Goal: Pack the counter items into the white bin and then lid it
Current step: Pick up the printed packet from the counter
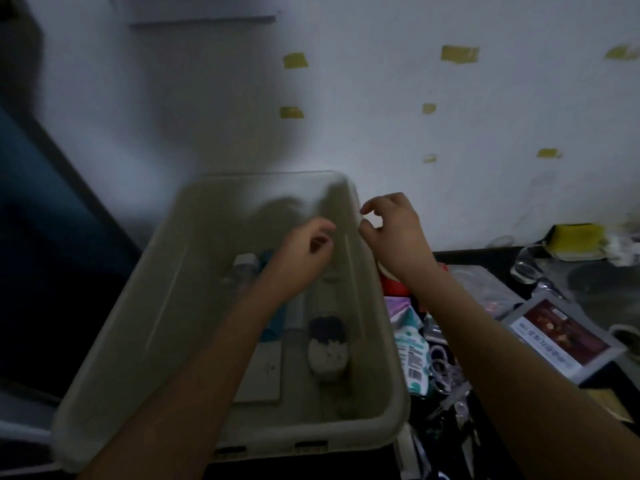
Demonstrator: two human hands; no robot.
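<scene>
I am watching both hands hanging over the white bin point(194, 306); the left hand point(304, 251) is hovering inside it, fingers loosely curled and holding nothing that I can make out; the right hand point(391, 226) is sitting just past the bin's right rim, thumb and forefinger close together as if pinching, though I cannot tell whether anything is between them.

What is worrying me: the light is dim and the picture blurred, so I am judging that a reach toward the heap on the black counter point(485, 254) could catch the scissors point(443, 372) or knock a neighbour off the edge; the bin is also overhanging the counter's near side, and leaning on its wall could tip it.

Counting inside the bin: one clear bottle point(242, 271), one teal item point(277, 327), one flat white slab point(263, 375), one dark-and-white brush-like object point(327, 344). On the counter: one boxed pack point(561, 337), one printed pouch point(412, 355), one red container point(391, 284), one yellow sponge point(575, 240); the rest is too blurred to count. I am seeing no lid.
</scene>
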